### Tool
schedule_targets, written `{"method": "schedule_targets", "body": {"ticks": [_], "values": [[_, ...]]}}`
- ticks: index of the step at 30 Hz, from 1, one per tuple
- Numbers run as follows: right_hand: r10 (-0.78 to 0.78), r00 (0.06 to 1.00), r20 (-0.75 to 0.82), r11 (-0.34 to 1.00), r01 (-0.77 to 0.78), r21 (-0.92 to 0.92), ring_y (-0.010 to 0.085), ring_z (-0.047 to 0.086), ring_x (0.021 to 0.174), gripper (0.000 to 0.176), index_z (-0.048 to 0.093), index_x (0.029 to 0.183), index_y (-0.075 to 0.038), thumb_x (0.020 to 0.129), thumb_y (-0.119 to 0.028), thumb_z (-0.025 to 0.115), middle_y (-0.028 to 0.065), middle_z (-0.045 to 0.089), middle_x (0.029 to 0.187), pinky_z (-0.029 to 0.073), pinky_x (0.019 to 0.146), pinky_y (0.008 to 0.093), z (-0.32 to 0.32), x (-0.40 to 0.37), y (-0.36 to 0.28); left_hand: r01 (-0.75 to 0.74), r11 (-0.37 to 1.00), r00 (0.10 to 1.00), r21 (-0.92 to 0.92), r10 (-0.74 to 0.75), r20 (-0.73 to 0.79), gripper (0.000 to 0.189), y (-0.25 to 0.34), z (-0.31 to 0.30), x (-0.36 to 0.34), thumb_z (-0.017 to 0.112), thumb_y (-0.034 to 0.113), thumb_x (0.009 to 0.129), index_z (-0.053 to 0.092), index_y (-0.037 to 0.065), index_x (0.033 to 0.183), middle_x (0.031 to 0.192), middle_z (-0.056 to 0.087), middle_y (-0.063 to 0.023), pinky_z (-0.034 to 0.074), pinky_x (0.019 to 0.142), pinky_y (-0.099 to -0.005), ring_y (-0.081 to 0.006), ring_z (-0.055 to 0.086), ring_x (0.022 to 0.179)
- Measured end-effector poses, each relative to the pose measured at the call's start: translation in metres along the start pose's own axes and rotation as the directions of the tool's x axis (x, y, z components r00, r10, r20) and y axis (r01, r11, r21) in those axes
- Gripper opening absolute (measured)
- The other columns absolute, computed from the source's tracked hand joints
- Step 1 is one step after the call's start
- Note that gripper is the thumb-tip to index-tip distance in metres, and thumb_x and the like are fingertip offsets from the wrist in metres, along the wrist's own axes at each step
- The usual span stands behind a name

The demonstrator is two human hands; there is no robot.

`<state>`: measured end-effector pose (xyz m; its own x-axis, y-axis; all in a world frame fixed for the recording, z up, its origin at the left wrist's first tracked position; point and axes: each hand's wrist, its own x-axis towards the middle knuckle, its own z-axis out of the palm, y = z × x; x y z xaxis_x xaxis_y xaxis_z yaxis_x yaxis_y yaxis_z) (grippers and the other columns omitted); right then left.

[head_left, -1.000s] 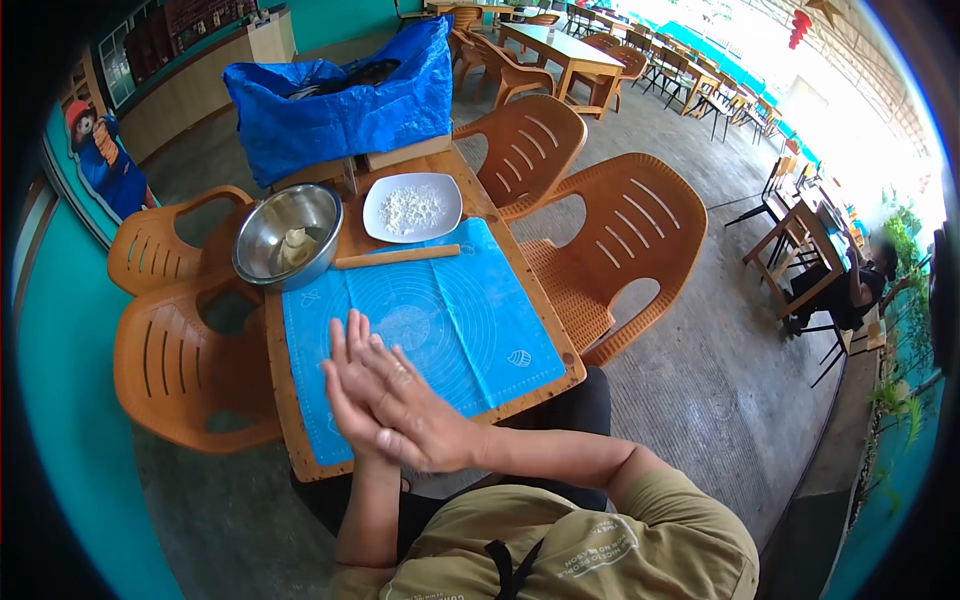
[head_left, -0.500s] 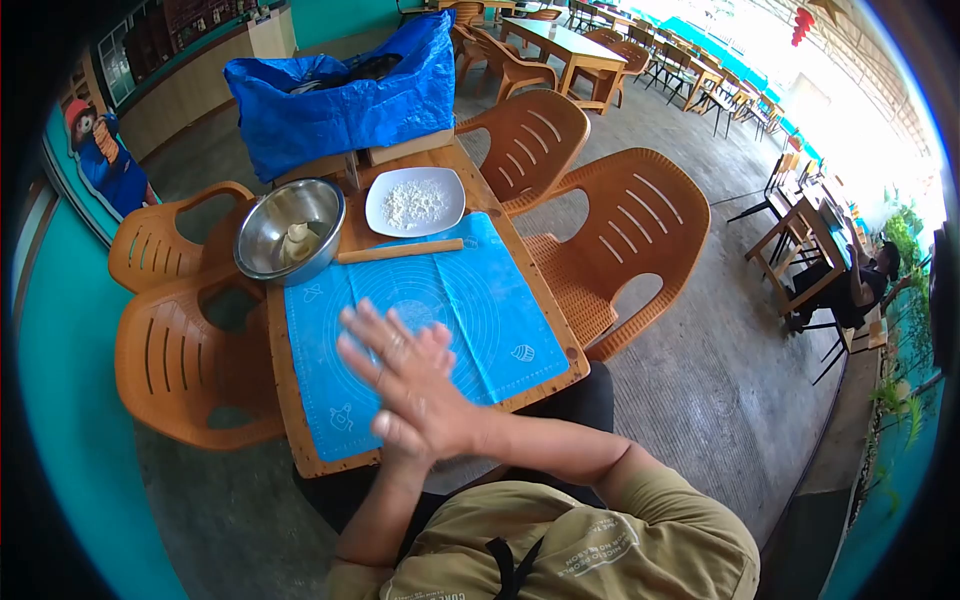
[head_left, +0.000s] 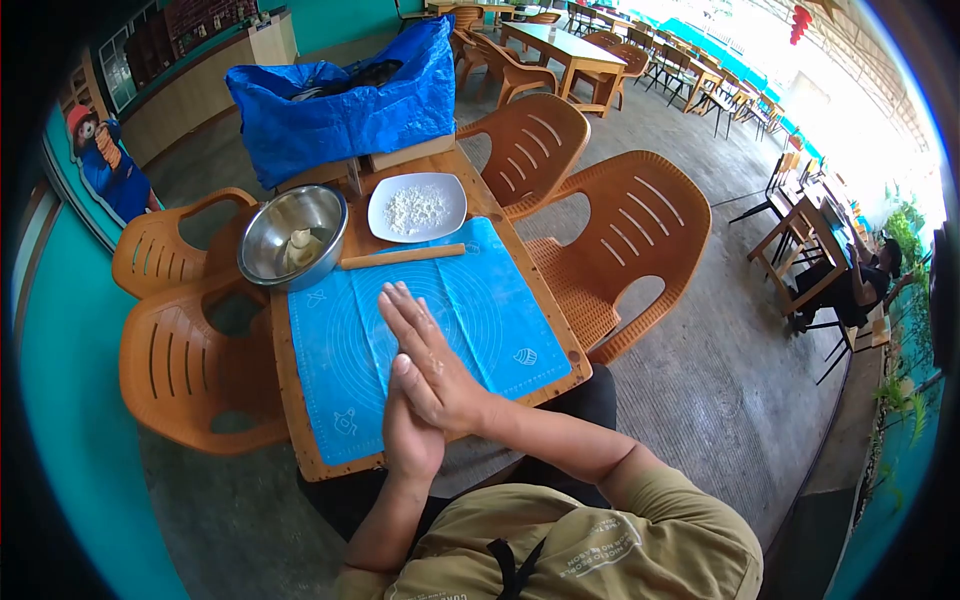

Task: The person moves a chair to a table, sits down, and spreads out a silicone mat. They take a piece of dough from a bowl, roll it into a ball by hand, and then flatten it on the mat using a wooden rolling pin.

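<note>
My right hand (head_left: pixel 437 375) lies palm to palm against my left hand (head_left: pixel 410 435), above the near part of a blue baking mat (head_left: pixel 330 380). The fingers of the right hand are stretched out, with pale residue on them. Most of the left hand's fingers are hidden behind the right; whether anything sits between the palms cannot be seen. Beyond them, a wooden rolling pin (head_left: pixel 403 257) rests across the mat's far edge. A steel bowl (head_left: pixel 262 250) holds a lump of dough (head_left: pixel 301 250). Beside it stands a white dish (head_left: pixel 440 233) of white powder.
The wooden table (head_left: pixel 568 372) carries a blue tarpaulin-like bag (head_left: pixel 330 130) at its far end. Orange plastic chairs (head_left: pixel 640 225) stand on both sides. A person (head_left: pixel 865 280) sits at another table on the right, with more tables and chairs farther back.
The hands were crossed with fingers spread over the mat; now the palms are aligned and pressed together, fingers closer. The bowl, dish and rolling pin have stayed put.
</note>
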<state>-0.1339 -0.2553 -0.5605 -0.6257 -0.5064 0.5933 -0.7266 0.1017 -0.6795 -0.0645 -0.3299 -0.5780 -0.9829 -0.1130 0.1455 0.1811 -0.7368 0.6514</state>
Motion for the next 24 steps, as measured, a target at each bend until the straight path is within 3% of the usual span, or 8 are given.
{"method": "schedule_targets", "body": {"ticks": [3,6,10,13,18,21,22,24], "values": [[0.025,0.997,0.070,1.000,-0.026,0.011,0.0400,0.011,0.156,0.063,0.021,0.160,0.002,0.107,-0.030,0.036,0.0236,0.020,0.166,0.007,0.125,0.0530,0.018,-0.025,0.003,-0.288,0.957,0.953,-0.019,0.284,-0.107,0.064,0.019,-0.008,0.013,0.024,0.045,0.109,0.024,0.005,0.160,0.163,0.033,-0.0180,0.016,0.126,-0.0485,-0.0311,0.022,0.154],[-0.015,0.989,0.149,0.997,0.003,0.081,0.0404,0.011,0.156,0.064,0.018,0.159,0.003,0.108,-0.029,0.037,0.0231,0.019,0.166,0.009,0.125,0.0519,0.027,-0.039,-0.016,-0.394,0.852,0.879,0.344,0.458,-0.129,0.063,0.027,-0.021,0.035,0.024,0.041,0.110,0.021,0.002,0.160,0.165,0.027,-0.0199,0.018,0.126,-0.0489,-0.0319,0.023,0.154],[-0.087,0.996,0.018,0.985,0.084,0.154,0.0428,0.016,0.154,0.060,0.024,0.158,0.003,0.106,-0.024,0.040,0.0261,0.022,0.164,0.012,0.125,0.0523,0.016,-0.016,-0.010,-0.259,0.862,0.965,0.435,0.252,0.075,0.062,-0.005,-0.040,0.018,0.022,0.039,0.111,0.019,0.001,0.160,0.165,0.026,-0.0188,0.018,0.126,-0.0480,-0.0310,0.022,0.154],[0.027,0.999,-0.036,1.000,-0.026,0.010,0.0429,0.016,0.154,0.057,0.028,0.157,0.001,0.106,-0.022,0.039,0.0254,0.021,0.164,0.013,0.124,0.0545,0.009,-0.009,0.019,-0.045,0.990,0.998,0.132,0.051,-0.043,0.060,0.000,-0.003,0.005,0.020,0.038,0.112,0.020,0.001,0.160,0.165,0.026,-0.0192,0.020,0.126,-0.0466,-0.0305,0.024,0.153],[0.025,0.995,0.096,0.999,-0.028,0.028,0.0430,0.015,0.154,0.060,0.027,0.157,0.003,0.107,-0.027,0.037,0.0259,0.021,0.164,0.010,0.124,0.0553,0.018,-0.029,-0.002,-0.310,0.951,0.947,0.010,0.310,-0.090,0.062,0.017,-0.023,0.024,0.022,0.040,0.111,0.019,0.001,0.160,0.165,0.024,-0.0185,0.019,0.126,-0.0469,-0.0308,0.024,0.153],[-0.176,0.983,0.060,0.984,0.173,0.044,0.0419,0.013,0.155,0.068,0.024,0.159,0.001,0.106,-0.038,0.036,0.0246,0.020,0.165,0.007,0.124,0.0559,0.014,-0.017,-0.018,-0.669,0.703,0.728,0.240,0.557,0.399,0.075,-0.026,-0.039,0.027,0.039,0.050,0.107,0.011,0.008,0.163,0.166,0.023,-0.0188,0.014,0.127,-0.0462,-0.0333,0.022,0.154],[-0.174,0.983,0.055,0.984,0.172,0.046,0.0419,0.013,0.155,0.068,0.024,0.159,0.001,0.106,-0.038,0.036,0.0246,0.020,0.165,0.007,0.124,0.0559,0.007,-0.008,-0.014,-0.667,0.704,0.730,0.243,0.553,0.402,0.075,-0.020,-0.027,0.020,0.039,0.050,0.107,0.011,0.008,0.163,0.166,0.023,-0.0188,0.014,0.127,-0.0462,-0.0333,0.022,0.154],[-0.097,0.995,-0.028,0.994,0.098,0.054,0.0428,0.012,0.155,0.067,0.024,0.159,0.000,0.106,-0.037,0.036,0.0244,0.018,0.166,0.007,0.124,0.0559,-0.004,0.006,-0.003,-0.004,0.981,0.999,0.192,-0.005,0.044,0.069,0.002,0.004,0.001,0.022,0.048,0.111,0.017,0.000,0.160,0.167,0.023,-0.0152,0.025,0.125,-0.0444,-0.0290,0.028,0.152]]}}
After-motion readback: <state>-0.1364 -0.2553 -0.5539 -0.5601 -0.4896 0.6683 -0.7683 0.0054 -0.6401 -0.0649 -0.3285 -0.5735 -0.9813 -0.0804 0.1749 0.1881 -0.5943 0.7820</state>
